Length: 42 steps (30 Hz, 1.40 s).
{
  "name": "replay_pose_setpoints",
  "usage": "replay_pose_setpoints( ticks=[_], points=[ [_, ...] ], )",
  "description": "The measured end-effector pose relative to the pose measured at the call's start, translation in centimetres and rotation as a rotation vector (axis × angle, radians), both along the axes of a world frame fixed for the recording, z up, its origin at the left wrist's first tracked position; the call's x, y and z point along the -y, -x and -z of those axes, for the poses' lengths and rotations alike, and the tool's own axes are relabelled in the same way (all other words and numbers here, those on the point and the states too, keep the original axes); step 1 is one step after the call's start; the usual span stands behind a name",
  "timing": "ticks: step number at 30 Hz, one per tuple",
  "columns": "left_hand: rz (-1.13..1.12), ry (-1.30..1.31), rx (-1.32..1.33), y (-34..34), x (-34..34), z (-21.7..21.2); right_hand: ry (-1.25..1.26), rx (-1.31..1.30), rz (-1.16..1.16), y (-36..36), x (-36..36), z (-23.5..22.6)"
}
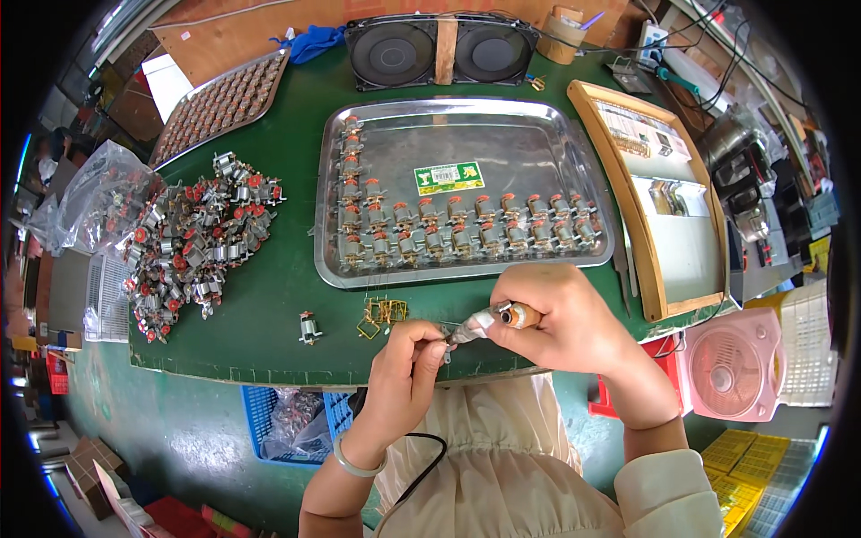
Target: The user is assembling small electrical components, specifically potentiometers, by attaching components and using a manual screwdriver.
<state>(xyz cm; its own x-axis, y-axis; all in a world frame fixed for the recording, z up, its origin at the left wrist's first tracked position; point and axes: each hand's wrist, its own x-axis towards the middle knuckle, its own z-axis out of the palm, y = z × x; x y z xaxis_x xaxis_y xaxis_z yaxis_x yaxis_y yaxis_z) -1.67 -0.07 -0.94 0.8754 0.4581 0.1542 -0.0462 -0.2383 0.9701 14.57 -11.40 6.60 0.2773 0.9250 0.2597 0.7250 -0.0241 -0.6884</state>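
Hand tool [473,328], white-wrapped, gripped by closed right hand [563,316], nearer arm; long axis slants down-left toward left hand [401,369], whose fingertips pinch small part [447,356], mostly hidden. Tip contact: cannot tell. Below, green table [260,336] edge; beyond, metal tray [529,148] with motors [490,236]; pink fan [723,377] at right.
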Motion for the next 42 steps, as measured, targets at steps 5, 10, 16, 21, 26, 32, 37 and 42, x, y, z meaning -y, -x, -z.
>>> replay_pose_setpoints(
  ticks=[5,10,16,21,26,32,37,42],
  points=[
    [-0.122,-0.025,0.075,0.6,0.0,0.3,0.018,-0.147,0.097,0.1,0.7,0.7],
    [-0.299,0.259,0.32,1.3,-0.8,-1.7,0.12,0.211,0.263,0.0,2.8,2.9],
    [-0.435,0.314,0.313,3.5,-3.8,-2.6,0.199,0.193,0.205,0.5,2.8,3.5],
    [-0.493,0.442,0.35,5.0,-5.4,-2.6,0.263,0.368,0.124,0.7,1.6,2.9],
    [-0.514,0.521,0.355,6.1,-6.0,-2.3,0.041,0.308,0.104,2.5,-1.7,2.3],
    [-0.483,0.408,0.345,6.0,-5.5,-2.2,-0.098,0.393,0.026,4.6,-5.4,4.6],
    [-0.458,0.409,0.335,5.8,-5.3,-2.1,-0.098,0.392,0.035,4.6,-5.5,4.8],
    [-0.326,0.38,0.331,4.9,-4.7,-1.7,-0.076,-0.085,0.067,4.6,-4.4,2.5]
  ],
)
